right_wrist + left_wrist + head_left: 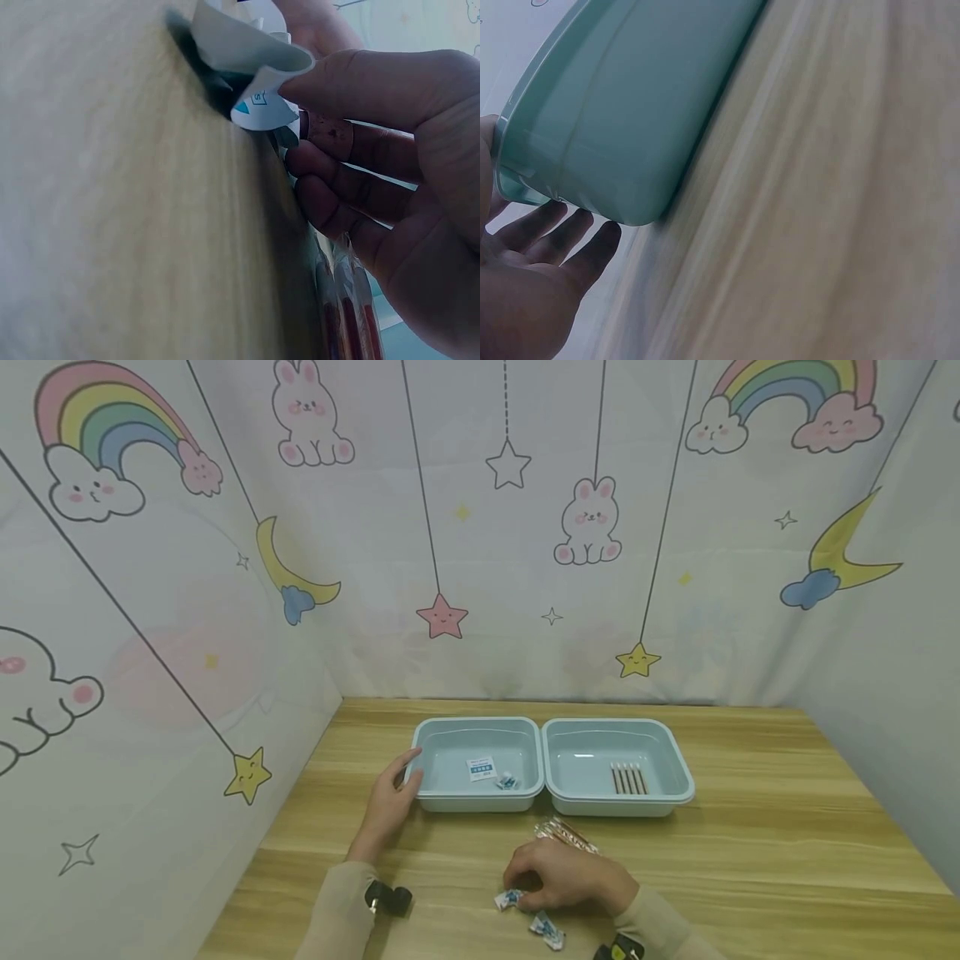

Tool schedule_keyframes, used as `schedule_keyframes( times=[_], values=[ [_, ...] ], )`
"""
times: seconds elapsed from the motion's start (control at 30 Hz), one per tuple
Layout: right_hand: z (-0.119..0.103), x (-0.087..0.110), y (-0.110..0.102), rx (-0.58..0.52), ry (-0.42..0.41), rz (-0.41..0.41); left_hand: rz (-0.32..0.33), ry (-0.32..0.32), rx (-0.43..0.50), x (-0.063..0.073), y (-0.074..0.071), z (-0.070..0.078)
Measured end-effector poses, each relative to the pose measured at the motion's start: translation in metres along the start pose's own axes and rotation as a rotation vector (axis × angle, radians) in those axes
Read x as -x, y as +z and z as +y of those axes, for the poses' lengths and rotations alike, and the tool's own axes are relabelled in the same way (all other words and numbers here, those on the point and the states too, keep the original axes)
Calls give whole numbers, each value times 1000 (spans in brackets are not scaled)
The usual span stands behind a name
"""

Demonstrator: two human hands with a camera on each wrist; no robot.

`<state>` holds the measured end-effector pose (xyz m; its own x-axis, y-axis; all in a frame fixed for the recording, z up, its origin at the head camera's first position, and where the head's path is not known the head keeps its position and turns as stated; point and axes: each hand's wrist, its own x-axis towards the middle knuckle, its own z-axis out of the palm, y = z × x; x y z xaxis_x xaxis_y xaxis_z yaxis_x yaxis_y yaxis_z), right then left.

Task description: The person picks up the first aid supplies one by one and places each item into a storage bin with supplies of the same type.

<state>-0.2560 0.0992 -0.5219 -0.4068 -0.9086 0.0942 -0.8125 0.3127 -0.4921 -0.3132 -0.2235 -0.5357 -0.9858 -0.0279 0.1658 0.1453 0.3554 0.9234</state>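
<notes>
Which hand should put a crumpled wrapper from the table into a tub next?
Probably the right hand: it pinches one wrapper, with another wrapper close by. The left hand is farther off, holding the left tub.

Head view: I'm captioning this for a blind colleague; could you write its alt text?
A right hand pinches a crumpled packet at a wooden table; the left hand touches the left tray, which holds two packets. White-tipped sticks lie in the right tray.

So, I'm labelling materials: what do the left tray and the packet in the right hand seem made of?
Left tray: smooth, glossy, likely plastic, judging by its sheen and moulded rim. Packet: white, matt, printed; its creases suggest paper, possibly coated film.
</notes>
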Motion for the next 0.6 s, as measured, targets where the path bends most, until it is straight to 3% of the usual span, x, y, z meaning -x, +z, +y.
schedule_keyframes(
  times=[0.6],
  values=[
    [4, 1, 1, 16, -10, -33, -15, -4, 9, -1, 0, -2]
  ],
)
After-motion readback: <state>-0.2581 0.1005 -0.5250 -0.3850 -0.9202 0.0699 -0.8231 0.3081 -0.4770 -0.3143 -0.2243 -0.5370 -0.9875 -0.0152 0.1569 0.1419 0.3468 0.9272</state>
